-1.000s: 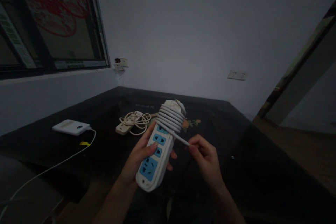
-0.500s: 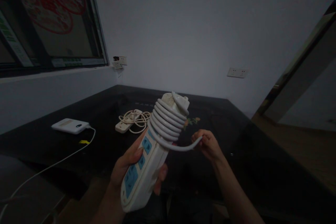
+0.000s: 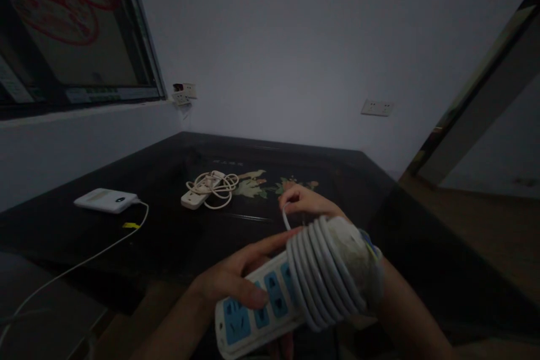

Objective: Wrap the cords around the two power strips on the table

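A white power strip [image 3: 278,298] with blue sockets is gripped by my left hand [image 3: 236,278], thumb across the socket face and fingers behind. Its far end points to the right, toward the camera's lower right. Around that end a thick grey cable [image 3: 323,275] is wound in several close turns. Beyond the strip, my right hand [image 3: 307,202] pinches the loose run of the cable, which comes up from behind the coils. The strip's wound end hides part of my right forearm.
A second power strip [image 3: 194,198] with a tangled cord lies on the black table [image 3: 169,236]. To its left sits a white power bank [image 3: 105,201] with a cable trailing off the edge, near a yellow scrap [image 3: 131,225]. Wall sockets [image 3: 377,107] are behind.
The strip has swung from pointing up and away to lying more sideways, lower and to the right. My right hand has moved left, behind the strip, still pinching the cable.
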Tool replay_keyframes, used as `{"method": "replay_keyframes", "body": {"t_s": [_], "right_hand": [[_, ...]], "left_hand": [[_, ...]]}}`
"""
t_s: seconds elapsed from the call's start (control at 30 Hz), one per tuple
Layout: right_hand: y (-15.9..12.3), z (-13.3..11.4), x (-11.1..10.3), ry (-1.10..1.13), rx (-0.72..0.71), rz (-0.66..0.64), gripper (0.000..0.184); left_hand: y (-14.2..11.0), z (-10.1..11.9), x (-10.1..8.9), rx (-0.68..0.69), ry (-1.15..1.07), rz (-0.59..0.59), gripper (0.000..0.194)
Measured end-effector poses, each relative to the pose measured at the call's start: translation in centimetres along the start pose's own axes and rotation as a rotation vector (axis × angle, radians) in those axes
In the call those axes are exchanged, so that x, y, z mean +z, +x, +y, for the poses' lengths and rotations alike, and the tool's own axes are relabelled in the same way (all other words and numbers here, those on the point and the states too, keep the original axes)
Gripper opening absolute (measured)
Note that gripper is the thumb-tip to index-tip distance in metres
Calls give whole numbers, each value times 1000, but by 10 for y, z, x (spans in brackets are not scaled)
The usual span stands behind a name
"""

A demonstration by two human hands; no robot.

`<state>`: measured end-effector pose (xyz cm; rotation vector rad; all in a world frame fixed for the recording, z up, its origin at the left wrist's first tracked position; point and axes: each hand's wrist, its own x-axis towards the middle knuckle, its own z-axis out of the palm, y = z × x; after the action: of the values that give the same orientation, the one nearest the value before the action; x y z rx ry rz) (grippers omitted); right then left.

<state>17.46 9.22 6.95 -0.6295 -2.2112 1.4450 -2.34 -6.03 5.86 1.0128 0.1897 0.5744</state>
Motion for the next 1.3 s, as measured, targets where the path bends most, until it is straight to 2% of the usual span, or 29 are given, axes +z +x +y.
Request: {"method": "replay_keyframes", "body": {"t_s": [0.1, 0.2, 0.3, 0.37, 0.43, 0.53, 0.67, 0.77, 0.83, 1.0, 1.07, 1.13, 1.3], "right_hand": [[9, -30, -6, -103, -4, -127, 23], [7, -65, -9, -258, -31, -147, 19], [-2, -88, -6, -484, -64, 29, 15], [-10, -97, 0, -619, -81, 168, 13], [-17, -102, 10, -737, -101, 258, 10], [-26, -108, 29, -906, -132, 312, 6], [-40, -108, 50, -1042, -136, 363, 8], [-49, -100, 60, -1016, -141, 387, 11], [-53, -92, 66, -966, -158, 397, 13], [-58, -74, 83, -865, -197, 391, 19], [-60, -67, 87, -840, -187, 401, 20], [-62, -62, 86, -828, -181, 456, 21], [-68, -56, 73, -823, -212, 710, 19]], "left_hand": [[6, 0, -2, -182, 193, -15, 95], [10, -2, 0, -197, 357, 125, 88], [12, -9, -1, -124, 527, 363, 79], [14, -15, -4, -67, 574, 467, 74], [18, -20, -9, -30, 581, 503, 72], [24, -26, -17, 29, 565, 539, 73], [26, -28, -22, 107, 490, 664, 77], [24, -26, -25, 161, 439, 680, 89], [23, -26, -28, 190, 416, 682, 90], [23, -29, -37, 240, 378, 745, 64], [22, -31, -39, 257, 381, 775, 60], [20, -30, -38, 254, 372, 789, 63], [17, -29, -29, 219, 308, 746, 75]]}}
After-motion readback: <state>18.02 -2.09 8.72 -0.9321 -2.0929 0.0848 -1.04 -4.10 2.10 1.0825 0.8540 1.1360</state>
